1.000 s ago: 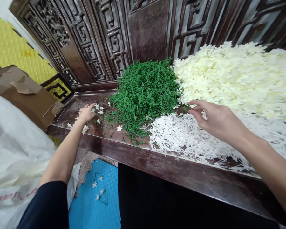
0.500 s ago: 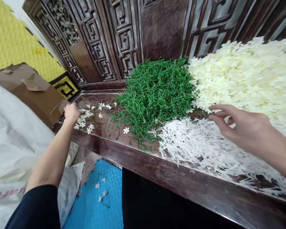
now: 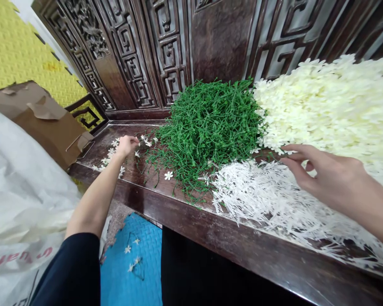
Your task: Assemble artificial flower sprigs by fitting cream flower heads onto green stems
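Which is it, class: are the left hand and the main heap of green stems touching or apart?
Apart. The head view shows loose white flowers and dark wood between the left hand and the green heap.

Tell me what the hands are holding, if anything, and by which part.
The right hand seems to pinch a thin, green, plastic-looking stem; which part of it cannot be told. Whether the left hand holds anything cannot be told.

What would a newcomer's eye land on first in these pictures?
Probably the bright green heap of stems on the dark wooden bench, mid-view. To its right spreads a big pile of creamy flowers, with thin white strips in front. Loose white blossoms lie near the left hand.
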{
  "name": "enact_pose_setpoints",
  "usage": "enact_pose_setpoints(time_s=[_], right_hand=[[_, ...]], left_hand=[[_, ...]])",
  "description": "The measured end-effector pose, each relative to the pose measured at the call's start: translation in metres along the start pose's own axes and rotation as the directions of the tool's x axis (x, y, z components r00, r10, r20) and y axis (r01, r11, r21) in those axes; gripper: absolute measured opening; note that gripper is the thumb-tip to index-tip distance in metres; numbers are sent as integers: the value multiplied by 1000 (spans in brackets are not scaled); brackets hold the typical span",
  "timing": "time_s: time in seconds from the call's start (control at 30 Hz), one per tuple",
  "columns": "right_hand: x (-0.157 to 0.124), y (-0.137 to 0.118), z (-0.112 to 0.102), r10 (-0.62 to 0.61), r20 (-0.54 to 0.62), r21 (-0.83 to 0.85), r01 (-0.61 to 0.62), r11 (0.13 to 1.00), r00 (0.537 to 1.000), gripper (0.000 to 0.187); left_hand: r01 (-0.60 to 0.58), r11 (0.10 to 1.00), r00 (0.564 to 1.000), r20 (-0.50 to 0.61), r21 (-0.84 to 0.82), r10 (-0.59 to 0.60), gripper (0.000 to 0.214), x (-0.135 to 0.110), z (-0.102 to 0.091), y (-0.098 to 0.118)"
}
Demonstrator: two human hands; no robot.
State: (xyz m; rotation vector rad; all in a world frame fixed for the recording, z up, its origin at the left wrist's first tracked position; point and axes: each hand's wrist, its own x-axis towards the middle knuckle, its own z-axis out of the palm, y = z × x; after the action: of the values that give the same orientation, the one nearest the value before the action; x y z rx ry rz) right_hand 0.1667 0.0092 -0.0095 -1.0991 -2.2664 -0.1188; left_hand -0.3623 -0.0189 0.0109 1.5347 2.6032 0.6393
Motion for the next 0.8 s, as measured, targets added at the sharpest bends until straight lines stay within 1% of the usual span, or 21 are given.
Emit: enact_pose_setpoints(time_s=[0.07, 0.13, 0.2, 0.23, 0.27, 0.37, 0.47, 0.53, 0.6, 0.63, 0.7, 0.77, 0.8], right_hand=[[0, 3, 2, -13, -2, -11, 13, 1000, 1000, 32], [0, 5, 4, -46, -21, -12, 46, 999, 999, 35], [-1, 6, 6, -73, -39, -8, 73, 997, 997, 37], [-2, 6, 7, -84, -47, -8, 84, 996, 995, 37], [-2, 6, 7, -96, -57, -12, 95, 995, 994, 36], [-2, 4, 8, -127, -74, -20, 126, 992, 989, 34], [-2, 4, 7, -126, -69, -19, 124, 992, 990, 33], [-1, 4, 7, -116, -50, -17, 115, 993, 992, 33], [-1, 4, 7, -114, -21, -10, 114, 993, 993, 34], [-1, 3, 6, -120, -6, -4, 120, 993, 993, 35], [0, 1, 5, -146, -3, 1, 146, 989, 989, 36], [1, -2, 4, -175, -27, -2, 175, 985, 984, 37], [1, -2, 3, -187, -41, -6, 187, 982, 981, 38]], left_hand=[[-22, 998, 999, -36, -64, 20, 16, -2, -3, 9], [-61, 978, 996, -78, -201, 46, 20, -4, -9, 21], [-128, 891, 989, -118, -436, 84, 19, -8, -17, 34], [-162, 841, 986, -126, -517, 112, 18, -10, -21, 40], [-190, 805, 982, -127, -562, 142, 18, -12, -25, 46], [-249, 784, 968, -123, -568, 218, 19, -21, -33, 60], [-290, 756, 954, -119, -587, 274, 35, -31, -39, 70], [-308, 777, 941, -55, -549, 334, 47, -37, -44, 75], [-327, 848, 923, 51, -417, 380, 46, -41, -48, 77], [-337, 884, 918, 96, -325, 385, 42, -42, -49, 78], [-352, 926, 916, 153, -136, 370, 36, -41, -48, 76], [-356, 934, 917, 198, 12, 347, 34, -39, -41, 73], [-360, 931, 912, 231, 54, 339, 39, -38, -35, 71]])
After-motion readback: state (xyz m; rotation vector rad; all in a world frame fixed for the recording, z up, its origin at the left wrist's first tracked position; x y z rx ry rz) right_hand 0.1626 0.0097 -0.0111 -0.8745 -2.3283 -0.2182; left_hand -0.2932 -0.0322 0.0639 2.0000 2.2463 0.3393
